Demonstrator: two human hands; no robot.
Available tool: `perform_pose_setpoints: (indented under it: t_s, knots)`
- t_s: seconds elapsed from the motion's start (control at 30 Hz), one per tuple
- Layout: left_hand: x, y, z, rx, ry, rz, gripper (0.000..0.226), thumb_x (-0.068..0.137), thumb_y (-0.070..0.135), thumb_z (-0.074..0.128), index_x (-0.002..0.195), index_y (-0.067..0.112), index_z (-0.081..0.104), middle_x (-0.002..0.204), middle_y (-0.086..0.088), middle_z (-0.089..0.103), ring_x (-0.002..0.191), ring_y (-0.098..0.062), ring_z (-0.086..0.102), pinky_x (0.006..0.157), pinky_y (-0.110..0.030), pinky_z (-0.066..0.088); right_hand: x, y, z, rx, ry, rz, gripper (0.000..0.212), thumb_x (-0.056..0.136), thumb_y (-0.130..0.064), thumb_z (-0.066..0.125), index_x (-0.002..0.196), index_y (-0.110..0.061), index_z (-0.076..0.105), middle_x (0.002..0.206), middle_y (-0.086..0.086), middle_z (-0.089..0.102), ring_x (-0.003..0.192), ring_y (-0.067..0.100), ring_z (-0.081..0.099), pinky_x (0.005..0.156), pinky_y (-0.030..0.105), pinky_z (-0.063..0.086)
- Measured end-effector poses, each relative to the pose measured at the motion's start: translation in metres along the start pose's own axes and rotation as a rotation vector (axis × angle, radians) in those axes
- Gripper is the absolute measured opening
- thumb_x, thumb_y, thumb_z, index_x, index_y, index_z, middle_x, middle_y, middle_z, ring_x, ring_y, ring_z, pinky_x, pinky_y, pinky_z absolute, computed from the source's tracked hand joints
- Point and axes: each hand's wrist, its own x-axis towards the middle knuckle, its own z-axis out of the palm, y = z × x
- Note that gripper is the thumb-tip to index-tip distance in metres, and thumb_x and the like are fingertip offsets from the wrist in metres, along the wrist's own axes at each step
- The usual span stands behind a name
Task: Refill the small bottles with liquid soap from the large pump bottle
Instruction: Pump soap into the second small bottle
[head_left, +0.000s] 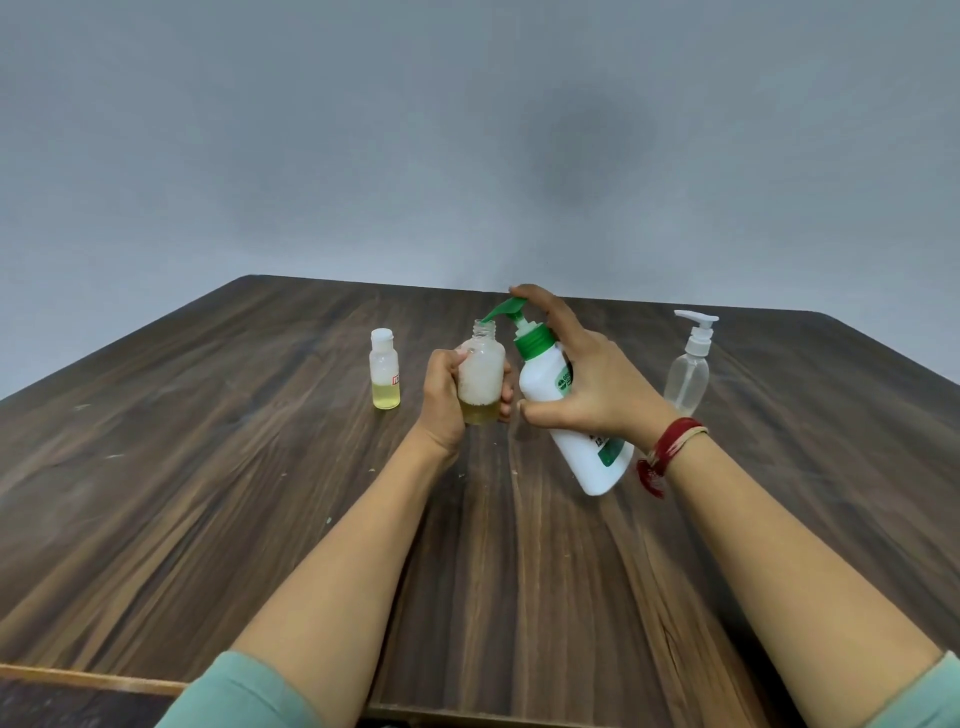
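My left hand (442, 397) grips a small clear bottle (482, 374) with no cap, upright above the table, with yellow liquid at its bottom and foam on its walls. My right hand (582, 384) holds the large white pump bottle (545, 387), which is tilted to the left and lifted off the table. One finger rests on its green pump head (506, 307), whose spout points at the small bottle's open neck. A second small bottle (385, 375) with a white cap and yellow liquid stands to the left.
A clear pump bottle (687, 371) with a white pump stands on the right of the dark wooden table (208, 467). A grey wall rises behind the table's far edge. Red threads circle my right wrist.
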Motion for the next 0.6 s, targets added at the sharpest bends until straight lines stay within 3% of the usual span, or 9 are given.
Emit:
perform_pose_setpoints:
  t_s: [0.27, 0.37, 0.47, 0.6]
  knots:
    - [-0.0025, 0.0002, 0.0030, 0.018, -0.019, -0.004, 0.044, 0.073, 0.039, 0.030, 0.074, 0.003, 0.055, 0.053, -0.006, 0.055, 0.046, -0.018, 0.050, 0.048, -0.023, 0.042, 0.0000, 0.0007, 0.0020, -0.014, 0.023, -0.005, 0.088, 0.055, -0.049, 0.066, 0.133, -0.041, 0.028, 0.091, -0.023, 0.054, 0.069, 0.004, 0.060, 0.062, 0.016, 0.047]
    - [-0.0018, -0.0004, 0.0016, 0.008, -0.023, -0.003, 0.045, 0.073, 0.040, 0.030, 0.074, 0.003, 0.055, 0.054, -0.007, 0.054, 0.048, -0.020, 0.049, 0.050, -0.024, 0.041, -0.0001, 0.0010, 0.0000, -0.003, -0.048, 0.017, 0.094, 0.055, -0.049, 0.066, 0.139, -0.045, 0.023, 0.092, -0.016, 0.059, 0.072, 0.004, 0.062, 0.063, 0.014, 0.047]
    - [-0.0008, -0.0009, -0.0002, 0.012, -0.020, -0.003, 0.045, 0.074, 0.040, 0.029, 0.075, 0.004, 0.055, 0.056, -0.008, 0.054, 0.049, -0.020, 0.049, 0.050, -0.025, 0.041, -0.0006, -0.0004, -0.0022, -0.005, -0.090, 0.026, 0.103, 0.057, -0.049, 0.065, 0.145, -0.051, 0.013, 0.096, -0.021, 0.058, 0.075, 0.002, 0.062, 0.066, 0.013, 0.048]
    - [-0.0006, -0.0005, 0.0006, 0.020, -0.006, -0.004, 0.046, 0.073, 0.040, 0.030, 0.075, 0.003, 0.056, 0.055, -0.008, 0.054, 0.048, -0.020, 0.049, 0.050, -0.024, 0.041, -0.0022, -0.0025, -0.0027, 0.014, -0.108, 0.045, 0.108, 0.060, -0.041, 0.067, 0.145, -0.060, 0.002, 0.087, -0.024, 0.059, 0.075, 0.004, 0.063, 0.068, 0.014, 0.050]
